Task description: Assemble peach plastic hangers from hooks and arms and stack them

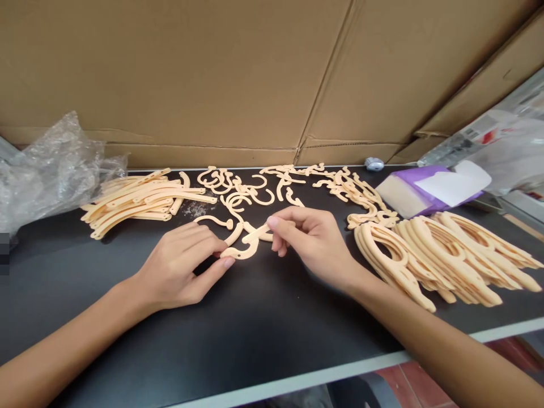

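My left hand (187, 263) pinches the holed end of a cream, curved hook piece (243, 253) between thumb and fingers. In the fingertips of my right hand (312, 241) is a slim cream strip (256, 233). The strip's free end meets the hook piece; whether the two are joined I cannot tell. Just behind my fingers lie loose C-shaped hooks (238, 202), one of them a hook with a round knob (215, 220). My right fingers partly cover another cream piece lying behind the strip.
Curved flat arms (140, 198) lie piled at the left beside crumpled clear plastic (55, 164). Small wavy pieces (357, 195) are heaped right of centre. Stacked cream hanger-like frames (446, 258) fill the right. A purple packet (433, 190) sits behind them, before a cardboard wall (191, 73).
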Demonstrator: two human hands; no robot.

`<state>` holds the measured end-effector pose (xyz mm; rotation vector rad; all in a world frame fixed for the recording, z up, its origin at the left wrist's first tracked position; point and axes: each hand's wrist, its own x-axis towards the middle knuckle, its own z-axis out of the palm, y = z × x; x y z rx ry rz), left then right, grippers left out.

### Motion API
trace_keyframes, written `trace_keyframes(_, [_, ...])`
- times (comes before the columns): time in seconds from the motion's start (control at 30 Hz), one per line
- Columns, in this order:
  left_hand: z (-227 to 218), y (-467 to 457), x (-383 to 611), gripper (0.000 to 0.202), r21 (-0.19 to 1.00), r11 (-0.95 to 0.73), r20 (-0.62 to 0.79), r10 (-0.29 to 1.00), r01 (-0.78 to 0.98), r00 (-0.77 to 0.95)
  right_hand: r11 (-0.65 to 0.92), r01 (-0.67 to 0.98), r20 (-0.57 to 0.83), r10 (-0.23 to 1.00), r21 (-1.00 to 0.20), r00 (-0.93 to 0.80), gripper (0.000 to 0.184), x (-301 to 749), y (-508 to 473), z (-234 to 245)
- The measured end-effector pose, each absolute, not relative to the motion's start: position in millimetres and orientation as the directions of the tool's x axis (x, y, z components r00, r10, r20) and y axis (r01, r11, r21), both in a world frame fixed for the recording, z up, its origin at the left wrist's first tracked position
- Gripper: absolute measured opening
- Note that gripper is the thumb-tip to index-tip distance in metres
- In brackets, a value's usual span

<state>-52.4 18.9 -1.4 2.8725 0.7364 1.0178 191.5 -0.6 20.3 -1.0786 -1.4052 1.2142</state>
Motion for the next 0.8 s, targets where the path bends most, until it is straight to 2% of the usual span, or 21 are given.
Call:
trace_keyframes(0.2, [-2.3, 15.7, -51.3, 0.011, 0.193, -0.852, 0.647, 0.484, 0.487, 0.589, -0.054, -0.251, 0.019, 0.960, -0.966, -0.280, 0.027, 186.2, -1.7, 12.9])
trace_keyframes(0.3, [-1.1, 14.1, -50.0, 0.010, 0.172, -0.869, 0.655, 0.453, 0.464, 0.605, -0.148, -0.265, -0.041, 0.927, -0.953, -0.372, 0.026, 181.8, -3.0, 11.0])
trace_keyframes(0.37, [-0.9, 13.0, -49.3, 0.009, 0.157, -0.882, 0.653, 0.430, 0.444, 0.623, -0.149, -0.262, -0.029, 0.911, -0.953, -0.412, 0.022, 179.3, -3.4, 9.3])
trace_keyframes(0.57, [-3.2, 13.5, -52.1, 0.011, 0.155, -0.902, 0.607, 0.409, 0.404, 0.681, -0.061, -0.210, 0.029, 0.916, -0.976, -0.400, 0.026, 177.2, -1.4, 8.5])
trace_keyframes(0.63, [-1.6, 13.1, -50.1, 0.022, 0.186, -0.901, 0.590, 0.421, 0.392, 0.689, -0.001, -0.157, 0.057, 0.930, -0.988, -0.363, 0.027, 181.3, 1.3, 14.2])
trace_keyframes(0.73, [4.0, 8.7, -36.1, 0.034, 0.178, -0.901, 0.587, 0.420, 0.397, 0.692, 0.201, -0.097, 0.214, 0.965, -0.975, -0.155, 0.029, 195.3, 7.7, 27.9])
trace_keyframes(0.8, [7.3, 5.5, -19.0, 0.027, 0.118, -0.900, 0.565, 0.408, 0.419, 0.717, 0.317, -0.025, 0.316, 0.948, -0.948, 0.035, 0.031, 208.0, 13.1, 36.4])
